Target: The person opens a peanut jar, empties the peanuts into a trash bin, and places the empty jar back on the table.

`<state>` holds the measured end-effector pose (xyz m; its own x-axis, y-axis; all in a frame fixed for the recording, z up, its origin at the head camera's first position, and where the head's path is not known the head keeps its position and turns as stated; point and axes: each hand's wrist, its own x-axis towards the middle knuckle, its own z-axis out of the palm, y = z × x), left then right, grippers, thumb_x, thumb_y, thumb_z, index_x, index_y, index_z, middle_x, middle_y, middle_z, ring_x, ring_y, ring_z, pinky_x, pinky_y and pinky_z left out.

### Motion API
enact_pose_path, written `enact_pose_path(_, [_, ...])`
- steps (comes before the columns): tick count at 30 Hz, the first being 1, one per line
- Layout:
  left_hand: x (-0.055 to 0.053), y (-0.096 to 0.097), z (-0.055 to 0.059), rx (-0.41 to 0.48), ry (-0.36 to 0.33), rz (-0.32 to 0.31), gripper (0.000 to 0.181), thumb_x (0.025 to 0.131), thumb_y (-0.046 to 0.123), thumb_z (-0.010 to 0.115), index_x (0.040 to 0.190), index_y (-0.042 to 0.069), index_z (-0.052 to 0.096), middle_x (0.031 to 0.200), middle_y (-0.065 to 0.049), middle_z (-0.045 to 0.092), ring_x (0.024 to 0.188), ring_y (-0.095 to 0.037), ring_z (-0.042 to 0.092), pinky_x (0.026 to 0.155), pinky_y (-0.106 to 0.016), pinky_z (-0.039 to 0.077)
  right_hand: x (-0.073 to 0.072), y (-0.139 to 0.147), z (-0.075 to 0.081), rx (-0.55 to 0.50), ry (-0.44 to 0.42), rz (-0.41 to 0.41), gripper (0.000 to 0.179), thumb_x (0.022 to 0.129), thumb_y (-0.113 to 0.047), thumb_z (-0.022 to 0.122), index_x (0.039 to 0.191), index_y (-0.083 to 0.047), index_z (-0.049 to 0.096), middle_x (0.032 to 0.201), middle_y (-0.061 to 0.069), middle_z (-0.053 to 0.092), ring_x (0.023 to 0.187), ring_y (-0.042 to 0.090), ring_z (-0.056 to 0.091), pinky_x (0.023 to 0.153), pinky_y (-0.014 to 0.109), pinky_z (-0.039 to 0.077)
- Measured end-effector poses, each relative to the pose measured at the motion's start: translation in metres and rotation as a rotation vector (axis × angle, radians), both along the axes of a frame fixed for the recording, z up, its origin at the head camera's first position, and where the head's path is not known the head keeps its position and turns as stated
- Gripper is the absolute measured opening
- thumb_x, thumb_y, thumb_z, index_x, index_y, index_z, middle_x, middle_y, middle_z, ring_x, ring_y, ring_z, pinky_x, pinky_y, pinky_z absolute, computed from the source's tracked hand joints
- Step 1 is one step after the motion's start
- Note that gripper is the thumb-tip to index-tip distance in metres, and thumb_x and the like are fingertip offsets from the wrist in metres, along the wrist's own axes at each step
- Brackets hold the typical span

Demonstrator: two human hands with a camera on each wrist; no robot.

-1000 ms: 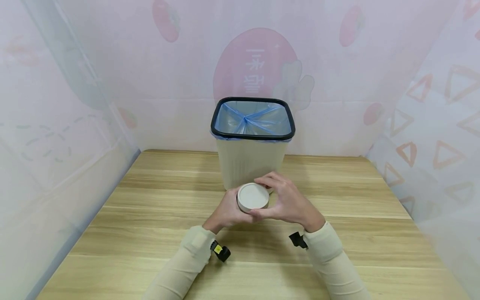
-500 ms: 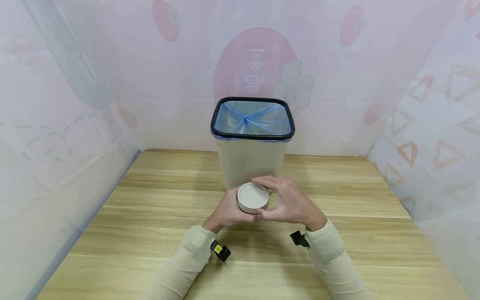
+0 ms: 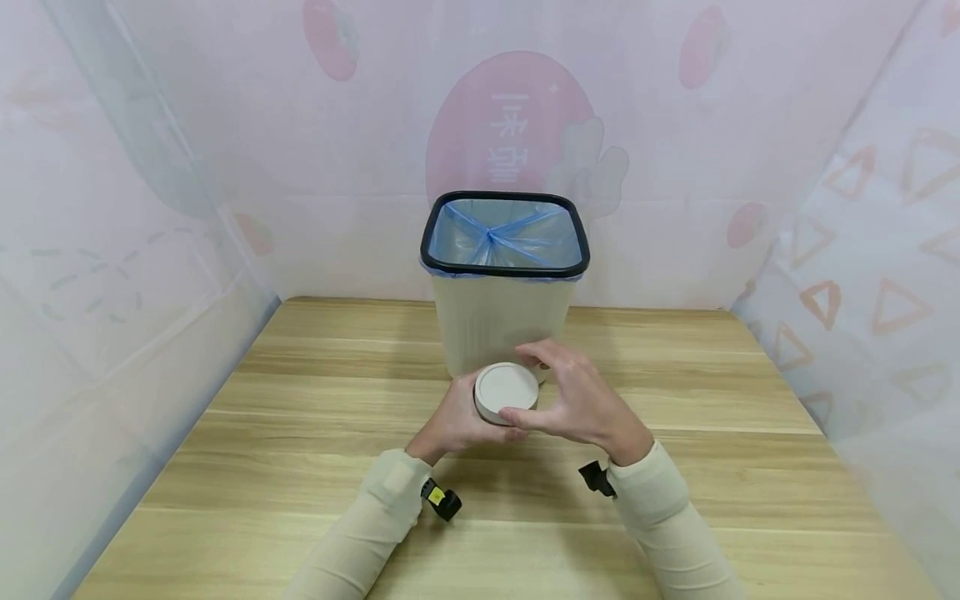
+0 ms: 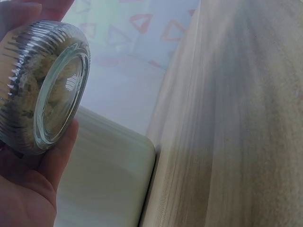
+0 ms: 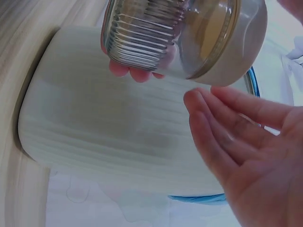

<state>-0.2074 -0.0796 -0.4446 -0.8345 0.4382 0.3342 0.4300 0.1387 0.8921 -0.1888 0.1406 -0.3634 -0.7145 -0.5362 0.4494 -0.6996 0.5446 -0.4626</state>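
Note:
A ribbed glass jar (image 5: 147, 33) with a pale lid (image 3: 507, 388) is held up in front of the bin, the lid turned towards the head camera. My left hand (image 3: 459, 415) grips the glass body from the left, its fingers curled around behind. Through the jar's base, something brownish shows in the left wrist view. My right hand (image 3: 583, 402) is spread beside the lid. Its thumb overlaps the lid's near edge in the head view, while the other fingers (image 5: 236, 118) are loosely extended, with fingertips right by the lid's rim.
A cream trash bin (image 3: 498, 321) with a black rim and a blue bag liner (image 3: 491, 237) stands just behind the jar on the wooden table (image 3: 315, 417). Printed fabric walls (image 3: 360, 150) enclose the table at the back and both sides.
Half a second ago the right fingers were closer round the lid; they have since spread away from its far edge, and the thumb has slid onto the near edge. The left hand keeps its place.

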Motion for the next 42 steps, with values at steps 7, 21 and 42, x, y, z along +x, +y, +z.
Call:
enact_pose_path(7, [-0.0007,0.0009,-0.0001,-0.011,0.007,0.013,0.074,0.070,0.021,0.095,0.136,0.011,0.065,0.126,-0.007,0.074,0.113,-0.019,0.069,0.100,-0.033,0.057,0.0034,-0.0038,-0.0003,0.007,0.019,-0.074,0.073,0.071,-0.055,0.093,0.119,-0.005,0.070,0.105,0.002,0.065,0.098,0.024,0.065,0.086,0.036,0.057])
enact_pose_path(21, [-0.0007,0.0007,-0.0023,0.005,0.025,-0.015,0.075,0.069,0.016,0.095,0.136,0.007,0.063,0.127,-0.011,0.073,0.113,-0.019,0.069,0.100,-0.033,0.057,0.0020,-0.0072,-0.0037,0.017,0.003,-0.068,0.067,0.069,-0.053,0.096,0.112,-0.008,0.071,0.099,0.001,0.061,0.092,0.026,0.063,0.079,0.035,0.056])
enact_pose_path(42, [-0.0008,0.0010,-0.0014,0.005,-0.006,-0.013,0.075,0.071,0.019,0.094,0.139,0.014,0.063,0.130,-0.005,0.073,0.117,-0.019,0.068,0.102,-0.034,0.056,-0.0019,0.0025,0.0005,-0.004,0.044,0.077,0.074,0.074,-0.036,0.094,0.133,0.001,0.068,0.119,0.006,0.073,0.106,0.018,0.070,0.092,0.038,0.061])
